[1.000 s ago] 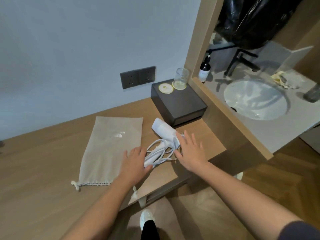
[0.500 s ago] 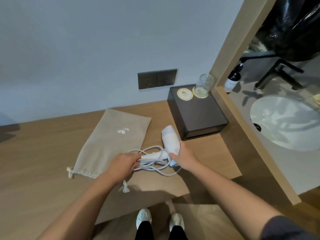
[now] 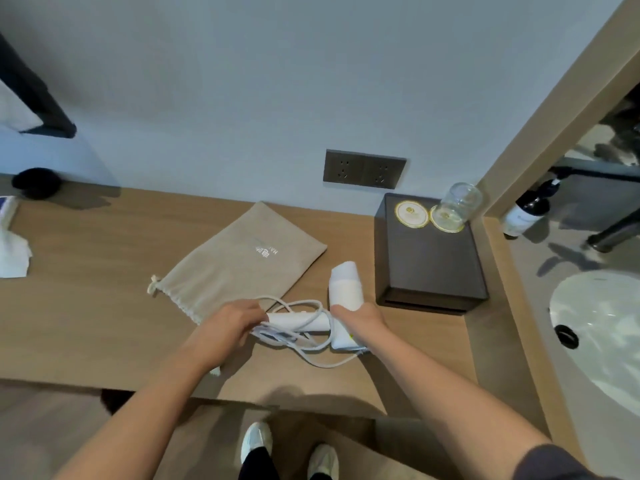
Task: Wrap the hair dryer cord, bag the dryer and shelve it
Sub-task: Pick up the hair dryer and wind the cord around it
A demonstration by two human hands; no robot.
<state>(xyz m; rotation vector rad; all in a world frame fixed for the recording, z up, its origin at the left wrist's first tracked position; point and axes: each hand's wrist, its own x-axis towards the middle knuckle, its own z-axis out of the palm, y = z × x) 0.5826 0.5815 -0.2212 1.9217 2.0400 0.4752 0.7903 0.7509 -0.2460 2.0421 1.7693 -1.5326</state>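
A white hair dryer (image 3: 344, 285) lies folded on the wooden counter (image 3: 86, 306), its barrel pointing away from me. My right hand (image 3: 360, 318) grips the barrel's near end. My left hand (image 3: 230, 323) holds the end of the folded handle (image 3: 298, 321) together with loops of the white cord (image 3: 311, 355), which trail loosely toward the counter's front edge. A beige drawstring bag (image 3: 242, 261) lies flat just behind my left hand, its mouth toward the left.
A dark box (image 3: 429, 268) with a glass (image 3: 457, 204) on top stands right of the dryer. A wall socket (image 3: 363, 168) is behind. A sink (image 3: 602, 327) and a dark bottle (image 3: 526, 213) lie beyond the wooden partition on the right. White cloth (image 3: 10, 247) is at far left.
Both hands went from resting flat over the dryer to gripping it, left on handle and cord, right on barrel. The camera swung left, so everything sits further right in view.
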